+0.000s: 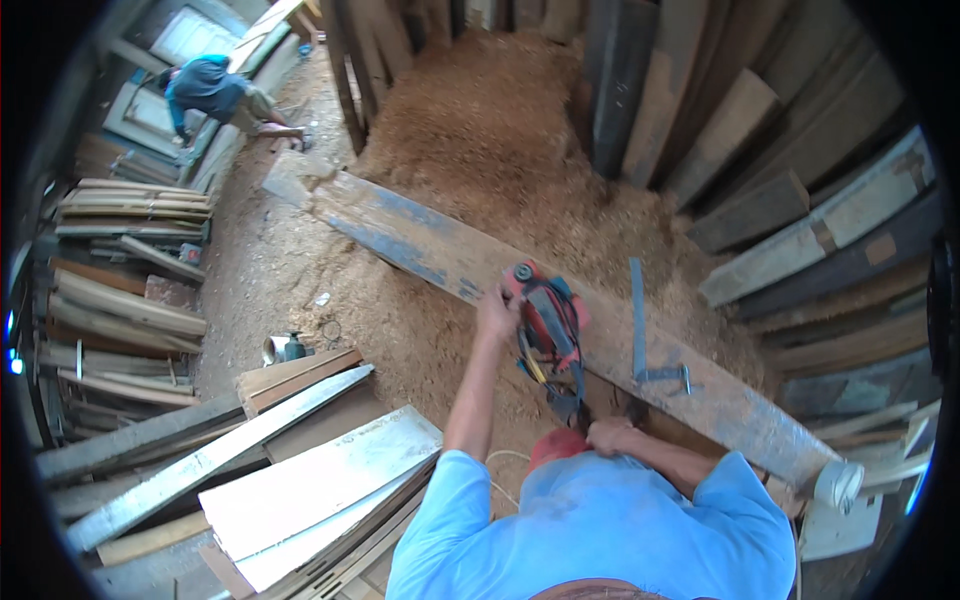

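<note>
A red and black electric planer (552, 330) rests on a long, worn plank (440, 245) with patches of grey-blue paint. Its dark cord is bunched along its body. My left hand (497, 317) is closed around the planer's far left side, near a round knob. Close to the tool's near end, my right hand (610, 437) has its fingers curled beside dark parts; what it grips is partly hidden. To the right of the planer, a metal square (640, 330) lies across the plank, its long blade pointing away from me.
Wood shavings (480, 120) pile beyond the plank. Boards (740, 130) lean along the right, and a white panel (320, 485) lies at lower left. A white roll (838, 486) sits by the plank's right end. Another person (210, 92) bends over at far left.
</note>
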{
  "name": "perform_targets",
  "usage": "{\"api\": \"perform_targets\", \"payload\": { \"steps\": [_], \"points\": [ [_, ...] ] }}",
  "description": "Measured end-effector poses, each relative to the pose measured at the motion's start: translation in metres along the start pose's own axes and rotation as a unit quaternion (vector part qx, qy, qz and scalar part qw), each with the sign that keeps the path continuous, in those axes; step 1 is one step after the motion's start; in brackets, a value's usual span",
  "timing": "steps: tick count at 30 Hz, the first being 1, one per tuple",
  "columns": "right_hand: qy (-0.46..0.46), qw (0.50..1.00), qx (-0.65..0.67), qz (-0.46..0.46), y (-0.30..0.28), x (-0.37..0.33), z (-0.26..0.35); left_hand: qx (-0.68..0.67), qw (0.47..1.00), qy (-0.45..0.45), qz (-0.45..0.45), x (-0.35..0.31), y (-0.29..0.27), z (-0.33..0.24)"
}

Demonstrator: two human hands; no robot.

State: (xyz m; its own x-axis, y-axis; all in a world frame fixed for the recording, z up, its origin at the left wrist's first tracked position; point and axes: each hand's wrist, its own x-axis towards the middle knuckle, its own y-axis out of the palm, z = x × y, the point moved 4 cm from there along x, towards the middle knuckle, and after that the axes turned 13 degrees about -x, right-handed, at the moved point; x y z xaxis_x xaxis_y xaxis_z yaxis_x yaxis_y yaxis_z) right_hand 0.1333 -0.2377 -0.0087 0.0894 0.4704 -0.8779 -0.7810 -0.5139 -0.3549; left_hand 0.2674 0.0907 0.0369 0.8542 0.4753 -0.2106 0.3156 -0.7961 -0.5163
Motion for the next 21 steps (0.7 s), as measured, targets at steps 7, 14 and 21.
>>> {"api": "perform_targets", "payload": {
  "steps": [7,14,21],
  "points": [
    [-0.168,0.956,-0.021,-0.238,-0.186,-0.066,0.095,-0.569,0.782,0.001,0.254,-0.098,-0.020,-0.043],
    [-0.200,0.924,0.207,-0.252,-0.210,-0.065,0.035,-0.423,0.818,-0.080,0.381,-0.143,-0.011,0.000],
    [-0.134,0.879,0.259,-0.378,-0.217,-0.049,-0.005,-0.468,0.851,-0.059,0.229,-0.119,-0.011,0.021]
  ]
}}
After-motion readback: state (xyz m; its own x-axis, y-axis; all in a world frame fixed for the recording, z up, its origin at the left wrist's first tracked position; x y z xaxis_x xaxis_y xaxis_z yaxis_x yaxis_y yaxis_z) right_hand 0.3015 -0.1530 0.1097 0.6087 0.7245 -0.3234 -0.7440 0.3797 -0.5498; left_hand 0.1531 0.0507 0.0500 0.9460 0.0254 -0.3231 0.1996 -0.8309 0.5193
